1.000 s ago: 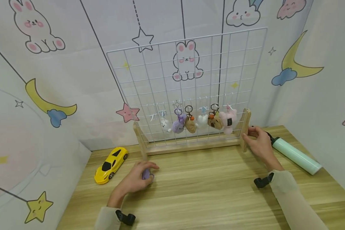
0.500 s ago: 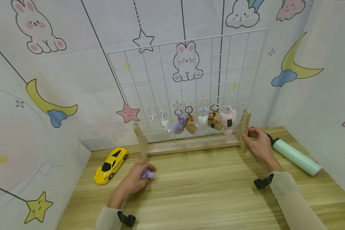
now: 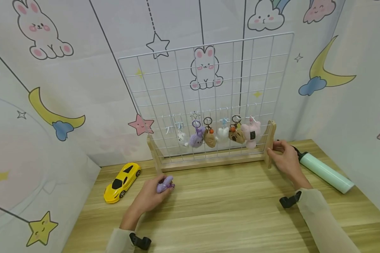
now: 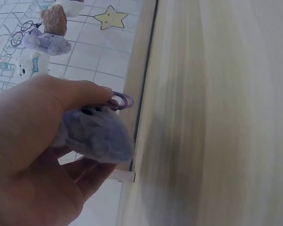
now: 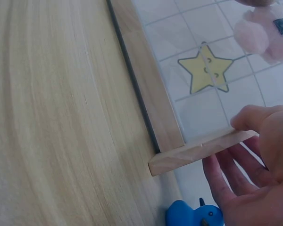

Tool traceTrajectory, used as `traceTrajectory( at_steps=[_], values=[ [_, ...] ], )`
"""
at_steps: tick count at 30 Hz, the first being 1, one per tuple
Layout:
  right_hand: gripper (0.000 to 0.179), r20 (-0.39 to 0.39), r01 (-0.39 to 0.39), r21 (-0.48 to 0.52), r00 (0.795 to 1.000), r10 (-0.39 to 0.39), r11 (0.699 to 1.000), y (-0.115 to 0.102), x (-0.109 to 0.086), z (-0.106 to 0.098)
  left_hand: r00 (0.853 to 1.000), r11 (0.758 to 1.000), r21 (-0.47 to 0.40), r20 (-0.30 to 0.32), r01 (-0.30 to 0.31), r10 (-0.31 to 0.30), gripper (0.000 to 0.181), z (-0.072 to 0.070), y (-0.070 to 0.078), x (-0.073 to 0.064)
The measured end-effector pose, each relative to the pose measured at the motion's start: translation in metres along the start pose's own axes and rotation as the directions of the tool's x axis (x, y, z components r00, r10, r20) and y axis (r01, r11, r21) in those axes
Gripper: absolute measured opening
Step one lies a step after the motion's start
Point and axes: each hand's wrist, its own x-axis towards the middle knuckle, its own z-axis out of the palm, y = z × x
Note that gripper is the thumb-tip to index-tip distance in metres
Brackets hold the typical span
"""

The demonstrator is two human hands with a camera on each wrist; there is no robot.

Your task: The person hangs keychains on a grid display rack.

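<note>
My left hand (image 3: 148,196) holds a small purple plush keychain (image 3: 164,185) low over the table's left part. In the left wrist view, the thumb lies along the top of the plush, and its purple ring (image 4: 125,100) sticks out past the thumb tip. Thumb and fingers of my right hand (image 3: 286,160) grip the wooden right post (image 3: 270,140) of a white wire grid rack (image 3: 206,102). Along the grid hang a white plush (image 3: 182,138), a purple bunny (image 3: 196,138), brown plushes (image 3: 210,137), another white plush (image 3: 223,134) and a pink bear (image 3: 251,133).
A yellow toy car (image 3: 122,182) stands at the left on the wooden table (image 3: 221,207). Right of the rack lies a mint-green cylinder (image 3: 327,172) with a black end. The right wrist view shows a blue object (image 5: 191,214) beside the post's foot. Patterned cloth (image 3: 66,147) hangs behind.
The purple plush keychain has turned in my left hand and now shows above the fingers, raised a little. My right hand keeps its hold on the post.
</note>
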Motion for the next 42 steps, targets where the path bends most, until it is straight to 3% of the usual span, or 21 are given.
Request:
traceTrajectory(
  at_steps=[5, 11, 19, 24, 28, 31, 35, 42],
  values=[
    [0.050, -0.002, 0.001, 0.003, 1.000, -0.001, 1.000, -0.001, 0.000, 0.000, 0.997, 0.997, -0.054, -0.066, -0.047, 0.044, 0.017, -0.002, 0.007, 0.001],
    [0.050, -0.004, 0.004, 0.003, 1.000, -0.004, 1.000, -0.001, 0.000, 0.000, 0.995, 0.995, -0.087, -0.094, -0.045, 0.036, 0.013, -0.004, 0.015, 0.000],
    [0.049, -0.011, 0.009, 0.000, 1.000, -0.009, 1.000, 0.001, 0.000, 0.000, 0.983, 0.994, -0.083, -0.170, -0.077, 0.062, 0.018, -0.002, 0.018, 0.000],
    [0.049, -0.010, 0.011, -0.010, 1.000, -0.011, 1.000, 0.002, -0.001, 0.001, 0.973, 0.990, -0.044, -0.197, -0.130, 0.119, 0.021, -0.001, 0.017, 0.000],
    [0.049, -0.008, 0.014, -0.012, 1.000, -0.014, 1.000, 0.002, -0.001, 0.001, 0.970, 0.990, -0.003, -0.201, -0.138, 0.135, 0.027, -0.001, 0.019, -0.001],
    [0.048, -0.015, 0.015, -0.017, 1.000, -0.015, 1.000, 0.001, 0.000, 0.001, 0.970, 0.994, 0.006, -0.220, -0.107, 0.105, 0.027, -0.002, 0.021, -0.001],
    [0.047, -0.021, 0.017, -0.012, 1.000, -0.017, 1.000, 0.001, 0.000, 0.002, 0.957, 0.997, 0.008, -0.279, -0.082, 0.081, 0.021, -0.003, 0.021, 0.000],
    [0.048, -0.016, 0.009, -0.007, 1.000, -0.010, 1.000, 0.000, 0.000, 0.000, 0.923, 0.989, 0.020, -0.356, -0.147, 0.144, 0.012, -0.005, 0.018, 0.001]
  ],
)
